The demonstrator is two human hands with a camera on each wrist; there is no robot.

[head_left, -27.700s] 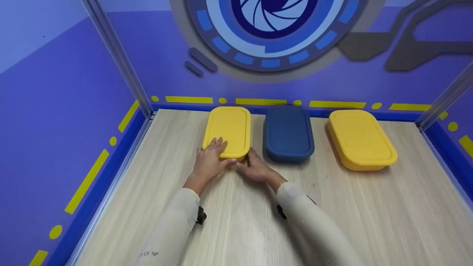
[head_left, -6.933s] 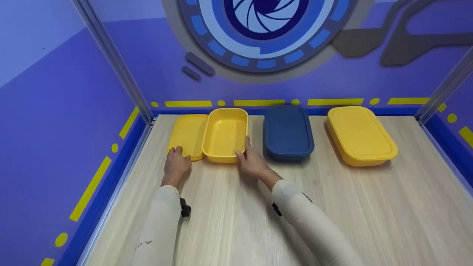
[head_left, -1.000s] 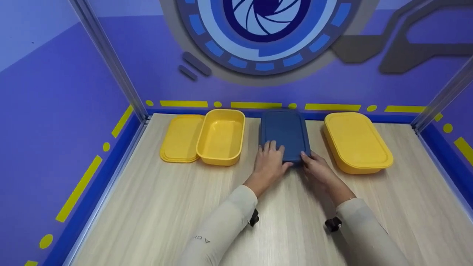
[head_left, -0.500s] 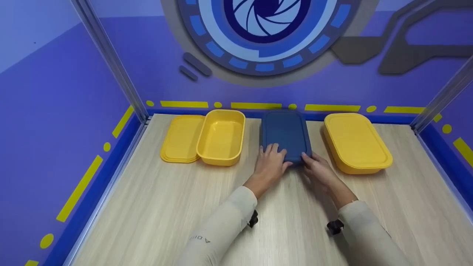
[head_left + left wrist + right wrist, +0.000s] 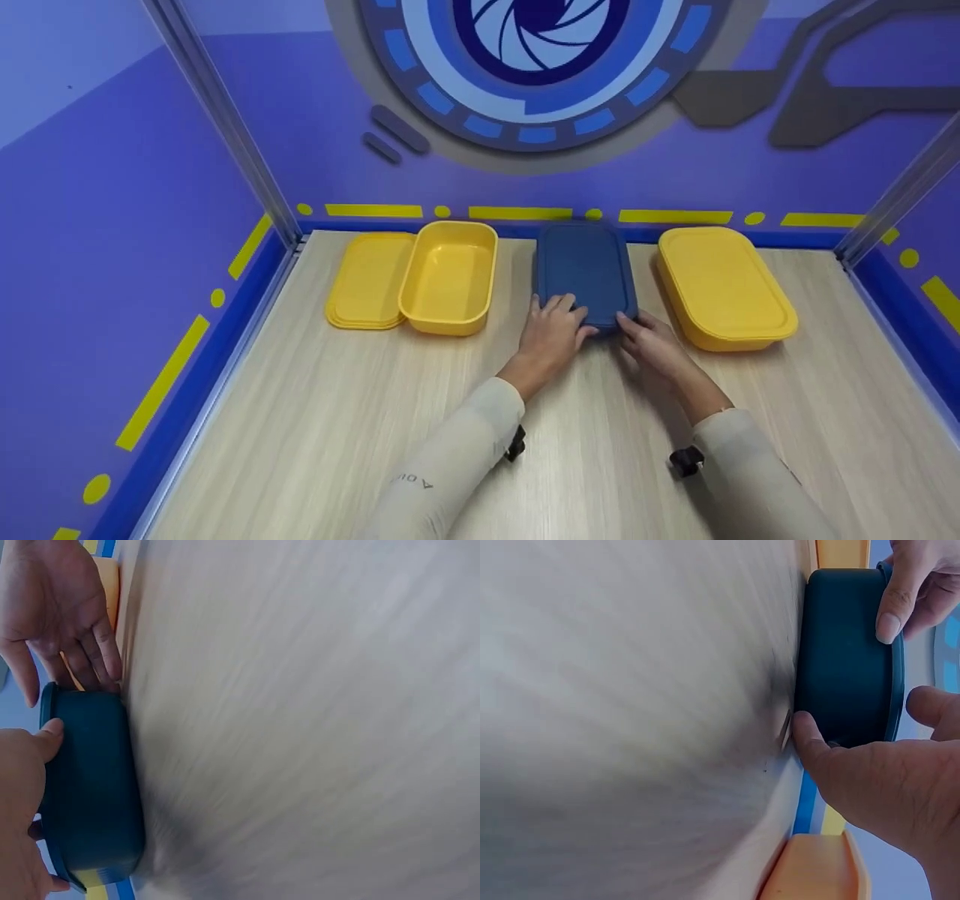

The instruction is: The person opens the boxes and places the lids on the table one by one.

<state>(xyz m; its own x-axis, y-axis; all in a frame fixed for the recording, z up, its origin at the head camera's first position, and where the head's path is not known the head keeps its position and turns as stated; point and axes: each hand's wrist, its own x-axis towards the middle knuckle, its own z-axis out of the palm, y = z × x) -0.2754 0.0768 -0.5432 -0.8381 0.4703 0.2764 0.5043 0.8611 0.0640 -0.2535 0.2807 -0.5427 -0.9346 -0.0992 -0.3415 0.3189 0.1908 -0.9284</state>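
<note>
In the head view, the tabletop (image 5: 450,420) is brightly and softly lit, with a pale sheen spread on the side of the blue box (image 5: 585,266) nearer the camera. Small highlights are caught inside the open yellow box (image 5: 442,292) to its left. Diffuse shadow is cast below it, under the right sleeve (image 5: 757,472). Both wrist views are dimmer, the wood before the blue box being smeared by streaky blur.

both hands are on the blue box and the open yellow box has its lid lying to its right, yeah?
The side is wrong: in the head view, the lid lies to the left of the open yellow box. The left hand and right hand are on the blue box, as you say.
</note>
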